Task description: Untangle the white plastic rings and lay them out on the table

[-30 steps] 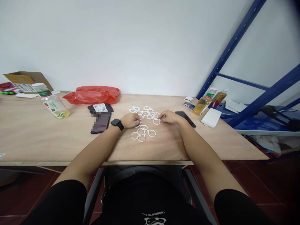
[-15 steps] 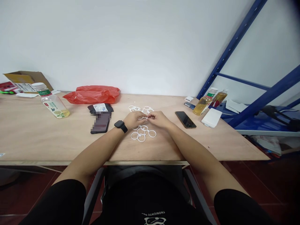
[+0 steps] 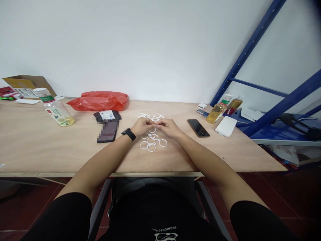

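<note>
Between the fingertips of my left hand [image 3: 142,126] and my right hand [image 3: 171,128], a white ring [image 3: 152,132] hangs over the table, pinched at its top. Both hands are closed and nearly meet, so the fingers cover the ring's upper part. Nearer to me lie several loose white plastic rings [image 3: 151,151], some overlapping, with small knobs on their rims. Behind my hands is another cluster of white rings [image 3: 143,116], partly covered by my fingers. A black watch [image 3: 128,134] is on my left wrist.
Left on the wooden table [image 3: 62,150] are a phone [image 3: 110,130], a dark packet [image 3: 107,115], a red plastic bag [image 3: 100,101], a bottle [image 3: 57,112] and a cardboard box [image 3: 41,84]. Rightward are another phone [image 3: 198,128], a white case [image 3: 225,126] and a drink bottle [image 3: 217,112].
My fingertips have drawn closer together, and the left hand has shifted slightly left. The ring now hangs visibly below the fingers. The other rings stay where they were.
</note>
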A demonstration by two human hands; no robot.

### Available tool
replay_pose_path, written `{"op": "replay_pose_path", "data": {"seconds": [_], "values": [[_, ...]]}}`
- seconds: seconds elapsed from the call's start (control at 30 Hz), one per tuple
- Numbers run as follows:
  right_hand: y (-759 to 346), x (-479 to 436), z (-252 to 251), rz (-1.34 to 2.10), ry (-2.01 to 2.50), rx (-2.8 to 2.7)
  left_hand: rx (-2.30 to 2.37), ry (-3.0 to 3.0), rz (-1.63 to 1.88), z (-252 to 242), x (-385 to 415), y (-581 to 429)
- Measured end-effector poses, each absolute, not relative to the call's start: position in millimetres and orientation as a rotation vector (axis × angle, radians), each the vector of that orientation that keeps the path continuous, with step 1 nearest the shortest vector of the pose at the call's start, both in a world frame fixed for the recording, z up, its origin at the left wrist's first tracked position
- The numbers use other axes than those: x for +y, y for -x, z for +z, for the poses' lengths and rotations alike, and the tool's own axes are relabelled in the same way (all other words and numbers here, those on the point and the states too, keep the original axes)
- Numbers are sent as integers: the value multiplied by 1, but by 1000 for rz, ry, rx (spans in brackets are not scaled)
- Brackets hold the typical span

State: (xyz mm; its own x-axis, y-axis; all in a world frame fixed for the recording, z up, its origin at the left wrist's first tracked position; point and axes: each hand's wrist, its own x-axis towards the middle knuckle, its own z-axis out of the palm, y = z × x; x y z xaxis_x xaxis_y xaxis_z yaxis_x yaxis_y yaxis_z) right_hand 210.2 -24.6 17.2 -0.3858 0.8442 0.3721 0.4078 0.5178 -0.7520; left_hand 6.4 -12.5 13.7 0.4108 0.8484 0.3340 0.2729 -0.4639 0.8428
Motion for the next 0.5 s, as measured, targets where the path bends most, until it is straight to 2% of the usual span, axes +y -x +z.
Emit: {"op": "replay_pose_path", "data": {"seconds": [0.27, 0.5], "values": [[-209, -18, 4, 897, 1021, -1922, 982, -2005, 858, 12, -5, 2], [-233, -5, 5, 345, 1236, -2135, 1042, -2211, 527, 9, -5, 11]]}}
